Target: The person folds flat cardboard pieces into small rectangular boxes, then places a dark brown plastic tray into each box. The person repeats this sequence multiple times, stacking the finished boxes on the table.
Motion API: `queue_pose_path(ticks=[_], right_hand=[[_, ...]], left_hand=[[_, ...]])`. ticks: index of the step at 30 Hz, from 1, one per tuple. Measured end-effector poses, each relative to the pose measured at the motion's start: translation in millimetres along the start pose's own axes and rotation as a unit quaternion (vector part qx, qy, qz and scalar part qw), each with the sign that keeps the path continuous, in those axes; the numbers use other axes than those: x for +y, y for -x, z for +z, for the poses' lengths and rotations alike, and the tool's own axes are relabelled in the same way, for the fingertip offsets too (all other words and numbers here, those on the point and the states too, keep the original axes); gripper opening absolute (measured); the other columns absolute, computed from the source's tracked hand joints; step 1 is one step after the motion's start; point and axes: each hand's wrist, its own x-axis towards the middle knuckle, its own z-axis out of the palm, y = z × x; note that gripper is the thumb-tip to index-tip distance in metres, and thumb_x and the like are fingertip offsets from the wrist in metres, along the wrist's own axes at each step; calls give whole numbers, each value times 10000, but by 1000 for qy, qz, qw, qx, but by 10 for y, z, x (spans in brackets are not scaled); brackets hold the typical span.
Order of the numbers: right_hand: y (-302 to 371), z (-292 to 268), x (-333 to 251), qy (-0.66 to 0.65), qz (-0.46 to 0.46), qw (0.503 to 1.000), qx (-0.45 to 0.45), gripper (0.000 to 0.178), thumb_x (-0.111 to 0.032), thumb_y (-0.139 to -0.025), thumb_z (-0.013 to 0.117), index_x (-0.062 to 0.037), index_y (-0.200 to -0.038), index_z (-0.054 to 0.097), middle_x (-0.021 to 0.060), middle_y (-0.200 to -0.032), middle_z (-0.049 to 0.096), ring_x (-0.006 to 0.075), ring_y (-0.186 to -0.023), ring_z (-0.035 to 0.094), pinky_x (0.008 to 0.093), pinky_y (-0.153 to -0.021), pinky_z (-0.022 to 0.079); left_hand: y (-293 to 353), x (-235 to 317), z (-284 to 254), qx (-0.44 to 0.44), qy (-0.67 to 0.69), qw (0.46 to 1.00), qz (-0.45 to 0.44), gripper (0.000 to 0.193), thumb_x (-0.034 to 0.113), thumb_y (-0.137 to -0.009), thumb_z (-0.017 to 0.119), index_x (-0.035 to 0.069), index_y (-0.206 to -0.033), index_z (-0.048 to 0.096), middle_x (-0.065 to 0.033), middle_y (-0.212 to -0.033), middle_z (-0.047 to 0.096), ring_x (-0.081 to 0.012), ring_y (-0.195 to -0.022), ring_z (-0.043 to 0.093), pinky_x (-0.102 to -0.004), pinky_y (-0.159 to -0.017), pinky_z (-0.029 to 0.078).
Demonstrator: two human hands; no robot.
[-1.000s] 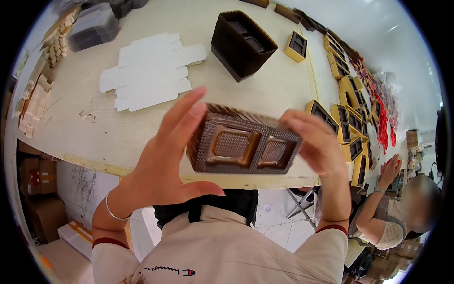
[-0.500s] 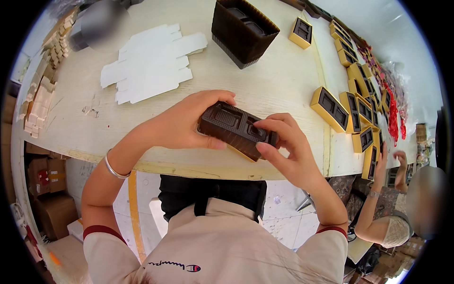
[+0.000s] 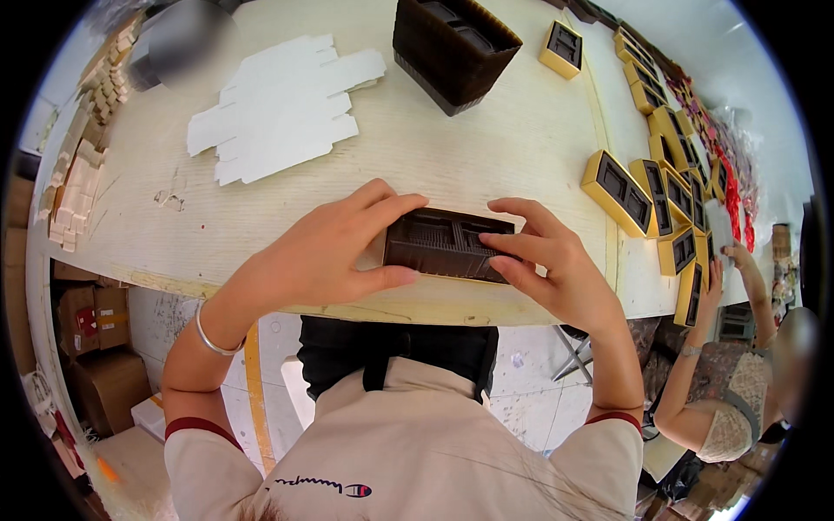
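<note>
A dark brown plastic tray (image 3: 417,247) with moulded hollows sits low over the table near its front edge, and a thin gold edge shows beneath it. My left hand (image 3: 334,243) grips the tray's left end, fingers at the far side and thumb along the near side. At the right end, my right hand (image 3: 560,265) has its thumb on the near face and fingers bent over the top. Beyond the hands stands a tall nested stack of brown plastic trays (image 3: 447,65). Flat white cut cardboard blanks (image 3: 274,113) lie to its left.
Several gold boxes with dark inserts (image 3: 618,193) crowd the right side, and one gold box (image 3: 561,49) stands farther back. Folded pale card pieces (image 3: 76,195) line the left edge. Another person's hand (image 3: 714,278) is at the right end of the table.
The tray has turned from a slant to nearly level with the table's front edge and shifted slightly right. Both hands have moved with it; my left fingers have slid along its far side.
</note>
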Motion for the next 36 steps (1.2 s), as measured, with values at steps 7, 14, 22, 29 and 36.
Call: queue_pose_path(ticks=[7,14,22,29,36], right_hand=[[30,156,69,143,-122,980,69,239,-67,-778,721,0,-988,630,132,-1087,556,253,-733,613,323,-611,513],[123,266,210,310,-186,926,110,286,-44,-772,703,-23,-1053,649,104,-955,517,210,-663,562,310,-551,481],[227,137,361,-102,-95,990,20,306,-108,-777,723,-48,-1074,676,148,-1100,536,242,-842,569,329,-723,483],[304,238,205,210,-187,954,99,441,-272,-689,784,-38,-1041,659,230,-1322,475,380,-1080,558,431,-910,463],[180,242,320,191,-155,960,136,300,-106,-680,769,-44,-898,573,248,-1282,499,430,-1185,488,498,-968,408]], left_hand=[[-42,141,-12,-2,56,998,-32,567,79,-800,686,80,-1333,493,-111,-1154,518,-234,-885,563,-329,-749,486],[-15,60,136,21,-177,981,79,570,106,-796,690,196,-1340,544,-128,-1234,480,-267,-850,552,-345,-740,494],[59,-20,110,-3,-123,987,100,460,261,-911,536,111,-1346,532,-177,-1287,437,-342,-1054,473,-396,-903,411],[160,45,299,93,-361,921,112,526,489,-979,372,154,-1350,532,-185,-1433,369,-356,-1281,366,-548,-1047,268],[181,60,135,86,-290,941,154,743,637,-880,466,126,-1419,428,-195,-1477,330,-364,-1380,296,-629,-1109,139]])
